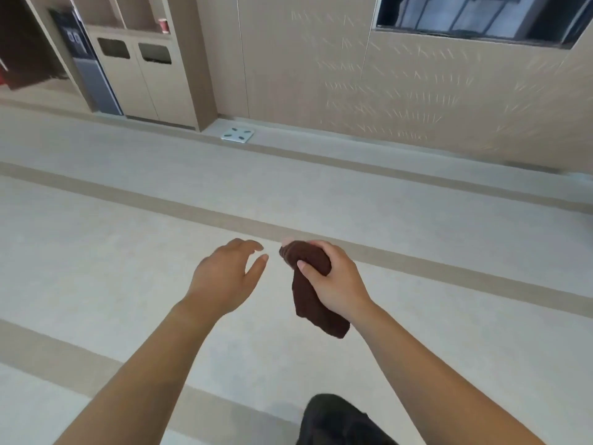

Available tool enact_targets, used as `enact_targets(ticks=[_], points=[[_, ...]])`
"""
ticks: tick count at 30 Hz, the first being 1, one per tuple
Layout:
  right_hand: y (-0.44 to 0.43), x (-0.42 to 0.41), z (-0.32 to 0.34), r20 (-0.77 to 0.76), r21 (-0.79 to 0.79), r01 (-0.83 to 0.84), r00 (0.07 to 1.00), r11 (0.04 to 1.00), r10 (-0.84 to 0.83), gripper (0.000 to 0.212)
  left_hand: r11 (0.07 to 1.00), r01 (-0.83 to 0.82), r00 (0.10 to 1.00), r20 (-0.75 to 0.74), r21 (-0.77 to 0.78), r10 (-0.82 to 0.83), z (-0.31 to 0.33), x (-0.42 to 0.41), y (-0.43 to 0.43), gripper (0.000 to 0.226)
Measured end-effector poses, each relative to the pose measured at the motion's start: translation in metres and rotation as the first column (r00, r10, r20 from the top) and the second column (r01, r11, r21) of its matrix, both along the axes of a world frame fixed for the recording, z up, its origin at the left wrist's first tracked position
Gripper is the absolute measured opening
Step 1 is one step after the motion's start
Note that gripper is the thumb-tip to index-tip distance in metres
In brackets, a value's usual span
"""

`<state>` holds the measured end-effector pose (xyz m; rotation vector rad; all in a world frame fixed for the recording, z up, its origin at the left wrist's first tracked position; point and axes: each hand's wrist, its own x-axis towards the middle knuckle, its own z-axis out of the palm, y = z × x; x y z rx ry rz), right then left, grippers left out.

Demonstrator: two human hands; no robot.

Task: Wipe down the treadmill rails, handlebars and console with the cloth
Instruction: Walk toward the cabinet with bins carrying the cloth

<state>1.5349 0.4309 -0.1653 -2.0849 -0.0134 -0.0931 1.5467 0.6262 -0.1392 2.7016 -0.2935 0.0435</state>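
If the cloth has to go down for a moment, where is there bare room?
Bare floor runs wide left of the left hand and ahead of both hands, up to the scale by the wall. Right of the right hand, which grips the cloth, is bare too. Only the cabinet corner at far left is crowded.
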Motion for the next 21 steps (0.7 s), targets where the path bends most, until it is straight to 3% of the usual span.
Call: enact_targets(ticks=[5,9,15,21], points=[[0.031,0.135,0.012,0.006,0.018,0.028,1.0,0.999,-0.028,0.03,1.0,0.007,0.999,-0.036,-0.031,-0.008,0.017,0.128,0.035,0.037],[0.085,0.266,-0.002,0.029,0.025,-0.008,1.0,1.0,0.007,0.031,0.999,-0.008,1.0,0.003,0.032,0.008,0.012,0.251,0.089,0.038],[0.215,0.447,-0.014,-0.025,0.023,-0.251,0.968,0.968,0.251,0.031,0.976,-0.213,0.974,-0.063,0.05,0.216,0.004,0.384,0.208,0.039],[0.365,0.601,-0.034,-0.083,-0.029,-0.543,0.838,0.839,0.539,0.033,0.874,-0.485,0.866,-0.138,-0.008,0.48,-0.029,0.494,0.341,0.04]])
